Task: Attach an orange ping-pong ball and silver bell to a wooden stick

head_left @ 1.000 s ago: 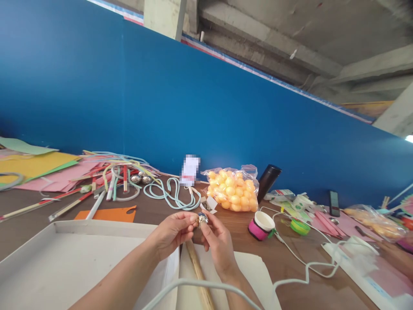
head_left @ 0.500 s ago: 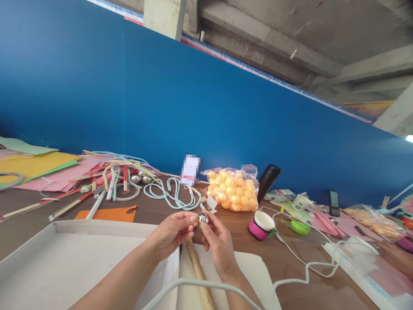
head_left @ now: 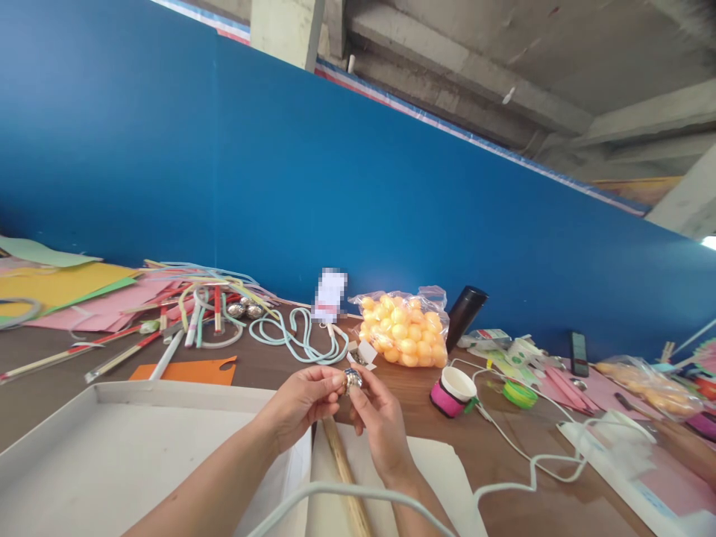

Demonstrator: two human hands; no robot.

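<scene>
Between my two hands, above the table's front part, is a small shiny silver jingle bell [head_left: 353,379]. My right hand [head_left: 380,414] pinches it from the right with thumb and fingers. From the left, my left hand [head_left: 305,403] has its thumb and forefinger closed at the bell's edge, where something small and golden-brown shows; its kind is too small to make out. Below the hands, a wooden stick [head_left: 344,473] lies over cream paper [head_left: 430,477]. Just behind them is a small open white box [head_left: 362,353] with dark bits in it.
A white tray [head_left: 134,391] lies left. Behind are blue cord [head_left: 305,343], a bag of orange balls [head_left: 403,328], a black bottle [head_left: 467,317] and several silver bells [head_left: 245,307]. A tape roll [head_left: 453,389] and white cable [head_left: 531,470] lie right; another person's arm [head_left: 685,447] shows there.
The bell has turned slightly between my fingers, and both hands stay in nearly the same place. At the far right, the other person's arm has shifted a little.
</scene>
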